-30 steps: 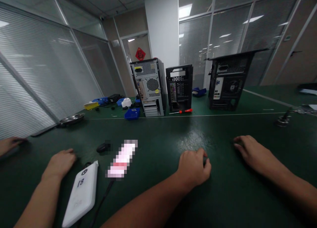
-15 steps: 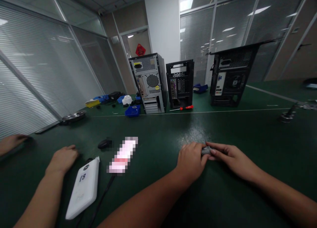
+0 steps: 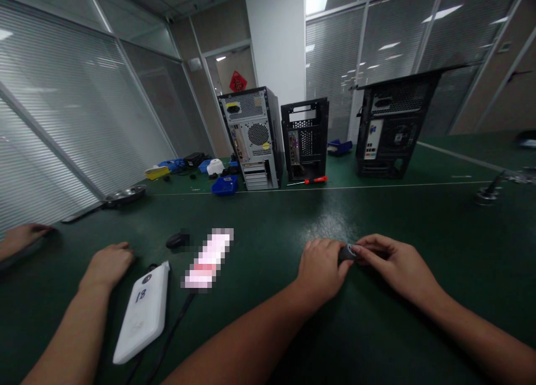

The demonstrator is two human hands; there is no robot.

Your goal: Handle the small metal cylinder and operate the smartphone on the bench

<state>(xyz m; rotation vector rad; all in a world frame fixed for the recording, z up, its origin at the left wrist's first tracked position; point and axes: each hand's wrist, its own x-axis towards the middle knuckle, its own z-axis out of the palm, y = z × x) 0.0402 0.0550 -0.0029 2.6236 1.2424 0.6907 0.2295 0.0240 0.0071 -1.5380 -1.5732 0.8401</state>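
A small dark grey, rounded object [image 3: 346, 254] is held between my two hands, low over the green table; most of it is hidden by fingers, and its kind cannot be made out. My left hand [image 3: 321, 266] wraps round its left side, thumb in front. At its right end, my right hand [image 3: 397, 262] pinches with thumb and fingertips, where a lighter edge shows.
A white power bank [image 3: 144, 312] marked 18, a blurred-out phone-like thing [image 3: 209, 260] on a cable and a dark mouse-like object [image 3: 176, 240] lie left. Another person's hands [image 3: 108, 265] rest beyond. Computer cases [image 3: 255, 145], a red screwdriver [image 3: 315, 180] and a blue tray [image 3: 225, 186] stand behind.
My right hand's fingers have shifted slightly on the grey object's right end, showing a lighter edge there. My left hand keeps its grip almost in place.
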